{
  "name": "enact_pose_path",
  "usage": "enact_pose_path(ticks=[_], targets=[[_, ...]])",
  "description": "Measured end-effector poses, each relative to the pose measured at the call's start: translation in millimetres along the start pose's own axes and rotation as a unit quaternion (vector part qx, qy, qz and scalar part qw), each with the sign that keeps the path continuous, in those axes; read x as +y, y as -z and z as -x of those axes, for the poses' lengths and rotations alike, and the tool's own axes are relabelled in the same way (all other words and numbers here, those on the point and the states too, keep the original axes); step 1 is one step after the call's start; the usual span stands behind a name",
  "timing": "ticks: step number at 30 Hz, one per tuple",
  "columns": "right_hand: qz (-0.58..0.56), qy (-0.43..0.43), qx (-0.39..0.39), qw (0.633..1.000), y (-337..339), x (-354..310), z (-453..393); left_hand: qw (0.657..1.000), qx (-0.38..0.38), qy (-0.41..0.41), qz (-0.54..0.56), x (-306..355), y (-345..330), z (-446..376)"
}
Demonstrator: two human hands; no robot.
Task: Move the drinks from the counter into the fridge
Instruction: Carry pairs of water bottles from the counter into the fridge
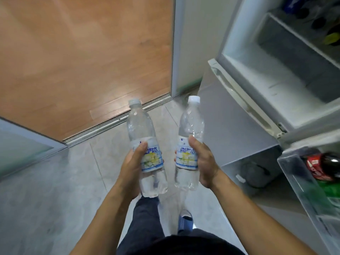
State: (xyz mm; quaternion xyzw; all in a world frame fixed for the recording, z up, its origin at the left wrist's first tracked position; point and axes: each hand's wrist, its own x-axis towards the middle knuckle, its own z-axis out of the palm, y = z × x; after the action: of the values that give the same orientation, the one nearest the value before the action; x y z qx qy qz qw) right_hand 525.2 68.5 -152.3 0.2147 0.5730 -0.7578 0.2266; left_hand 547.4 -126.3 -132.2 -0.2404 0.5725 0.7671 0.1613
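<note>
Left hand [131, 168] wraps its fingers round the label of one clear bottle [145, 144]; right hand [201, 161] grips a second bottle [189, 144] the same way; both upright, side by side, over the tiled floor [55, 190]; open fridge [276, 70] just right, cola bottle [323, 168] in its door shelf.

1. The left hand [135, 162] holds the left bottle [145, 144] upright by its label.
2. The right hand [201, 159] holds the right bottle [190, 140] the same way.
3. The fridge [276, 74] stands open at the right; a cola bottle [323, 168] lies in its door shelf [294, 179].
</note>
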Motion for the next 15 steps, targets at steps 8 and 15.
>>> enact_pose_path(ticks=[8,15], targets=[[-0.080,0.052,0.154,0.984,-35,-69,-62,0.991,-0.120,0.030,-0.052,98,-15,-129],[-0.146,0.134,0.244,0.949,-16,-128,-81,0.966,-0.247,0.050,-0.059,152,-93,-199]])
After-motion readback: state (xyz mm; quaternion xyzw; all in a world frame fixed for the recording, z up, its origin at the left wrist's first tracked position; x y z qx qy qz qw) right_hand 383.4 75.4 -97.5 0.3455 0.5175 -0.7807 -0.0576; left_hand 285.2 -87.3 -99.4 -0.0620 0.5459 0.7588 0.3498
